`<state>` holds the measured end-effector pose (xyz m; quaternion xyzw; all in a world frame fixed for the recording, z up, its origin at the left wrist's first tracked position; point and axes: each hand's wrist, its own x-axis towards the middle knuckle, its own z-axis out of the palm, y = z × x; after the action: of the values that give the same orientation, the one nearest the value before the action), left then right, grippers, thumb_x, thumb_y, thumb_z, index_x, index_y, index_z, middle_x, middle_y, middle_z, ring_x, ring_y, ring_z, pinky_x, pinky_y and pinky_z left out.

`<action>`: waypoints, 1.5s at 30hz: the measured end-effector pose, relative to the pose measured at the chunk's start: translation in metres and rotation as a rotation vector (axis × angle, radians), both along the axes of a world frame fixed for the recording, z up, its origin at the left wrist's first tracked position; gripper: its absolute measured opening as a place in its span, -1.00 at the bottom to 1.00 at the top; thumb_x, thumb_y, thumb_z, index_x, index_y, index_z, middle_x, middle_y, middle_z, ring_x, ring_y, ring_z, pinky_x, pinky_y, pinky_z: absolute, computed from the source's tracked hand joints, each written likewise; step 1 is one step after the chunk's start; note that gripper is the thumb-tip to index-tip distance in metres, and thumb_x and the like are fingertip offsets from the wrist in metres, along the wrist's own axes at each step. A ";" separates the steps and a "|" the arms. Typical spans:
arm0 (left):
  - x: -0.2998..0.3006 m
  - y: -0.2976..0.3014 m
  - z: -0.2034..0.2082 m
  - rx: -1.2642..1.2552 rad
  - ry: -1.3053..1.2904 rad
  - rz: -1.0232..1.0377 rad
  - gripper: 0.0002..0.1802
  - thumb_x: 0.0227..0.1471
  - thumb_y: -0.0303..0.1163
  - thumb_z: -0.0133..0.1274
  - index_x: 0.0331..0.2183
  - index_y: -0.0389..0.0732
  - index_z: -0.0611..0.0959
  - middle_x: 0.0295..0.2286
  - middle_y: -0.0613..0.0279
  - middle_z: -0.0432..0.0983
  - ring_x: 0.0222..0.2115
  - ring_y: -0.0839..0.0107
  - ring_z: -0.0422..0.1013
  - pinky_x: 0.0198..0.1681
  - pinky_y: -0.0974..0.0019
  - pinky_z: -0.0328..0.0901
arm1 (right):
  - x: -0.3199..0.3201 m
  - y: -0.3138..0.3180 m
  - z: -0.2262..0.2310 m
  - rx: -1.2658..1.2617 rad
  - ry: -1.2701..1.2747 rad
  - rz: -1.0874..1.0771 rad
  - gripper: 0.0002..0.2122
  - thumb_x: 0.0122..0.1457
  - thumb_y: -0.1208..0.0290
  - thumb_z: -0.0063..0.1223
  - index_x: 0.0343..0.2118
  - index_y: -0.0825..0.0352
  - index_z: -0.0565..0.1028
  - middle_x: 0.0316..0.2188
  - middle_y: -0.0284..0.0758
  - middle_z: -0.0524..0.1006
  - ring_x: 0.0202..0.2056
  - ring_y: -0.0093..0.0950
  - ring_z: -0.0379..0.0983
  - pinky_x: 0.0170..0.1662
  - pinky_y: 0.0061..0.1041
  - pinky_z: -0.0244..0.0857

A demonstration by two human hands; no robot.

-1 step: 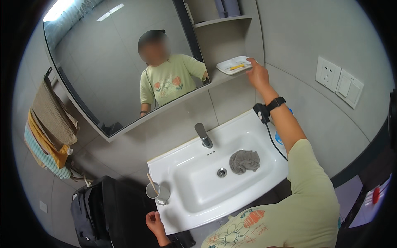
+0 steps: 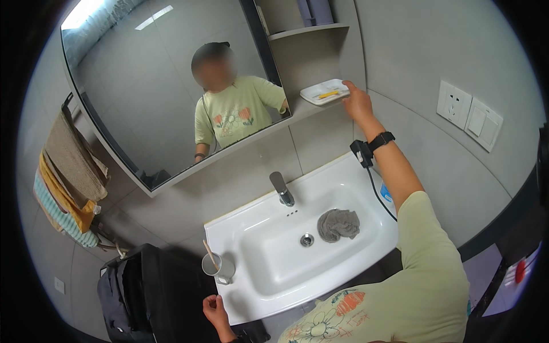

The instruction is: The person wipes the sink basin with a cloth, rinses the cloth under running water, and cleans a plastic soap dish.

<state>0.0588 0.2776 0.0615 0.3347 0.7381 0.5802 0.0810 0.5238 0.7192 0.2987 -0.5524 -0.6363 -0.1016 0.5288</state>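
Note:
My right hand (image 2: 358, 106) reaches up to the lower shelf and grips the right end of a white dish (image 2: 311, 94), fingers at its rim. A small yellow stick-like item (image 2: 329, 94) lies in the dish. Beside the front left corner of the white sink (image 2: 251, 311), my left hand (image 2: 215, 311) hangs low with its fingers curled and nothing visible in them. Nearest to it stands a grey cup (image 2: 227, 266) with a brush handle (image 2: 210, 251) leaning out. In the basin, a bunched grey cloth (image 2: 338, 225) rests right of the drain (image 2: 307, 240).
A chrome faucet (image 2: 281, 188) rises behind the basin. The mirror cabinet (image 2: 154, 91) adjoins the shelves, with purple containers (image 2: 314, 12) on the upper one. Towels (image 2: 71, 171) hang at left above a black bag (image 2: 128, 297). A wall socket (image 2: 454, 103) is at right.

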 end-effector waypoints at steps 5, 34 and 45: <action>0.011 -0.015 -0.008 -0.097 -0.076 -0.009 -0.90 -0.13 -0.52 0.11 -0.51 -0.31 0.51 -0.64 0.38 0.38 -0.64 0.65 0.25 -0.57 0.55 0.15 | 0.012 0.027 -0.001 -0.073 0.014 0.159 -0.81 -0.12 0.57 0.03 -0.36 0.31 0.52 -0.43 -0.08 0.50 -0.35 -0.13 0.44 -0.28 -0.29 0.32; 0.150 0.088 0.048 -0.207 0.546 -0.875 -0.87 -0.26 -0.49 0.16 -0.50 -0.23 0.60 -0.52 0.18 0.45 -0.45 0.20 0.39 -0.40 0.25 0.30 | -0.127 -0.253 -0.234 -0.522 -0.061 1.006 -0.83 -0.11 0.64 0.02 -0.38 0.33 0.50 -0.56 -0.15 0.48 -0.54 -0.25 0.44 -0.49 -0.45 0.28; 0.115 0.064 0.033 -0.393 0.543 -0.764 -0.83 -0.28 -0.46 0.19 -0.49 -0.24 0.59 -0.46 0.13 0.48 -0.39 0.16 0.38 -0.32 0.22 0.29 | -0.139 -0.256 -0.239 -0.355 -0.188 1.128 -0.83 -0.12 0.65 0.07 -0.39 0.33 0.51 -0.56 -0.19 0.49 -0.54 -0.27 0.44 -0.51 -0.45 0.28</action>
<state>0.1736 0.3420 0.0940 0.6980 0.6526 0.2512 0.1544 0.3846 0.4632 0.0600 -0.1981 -0.8828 0.2542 0.3419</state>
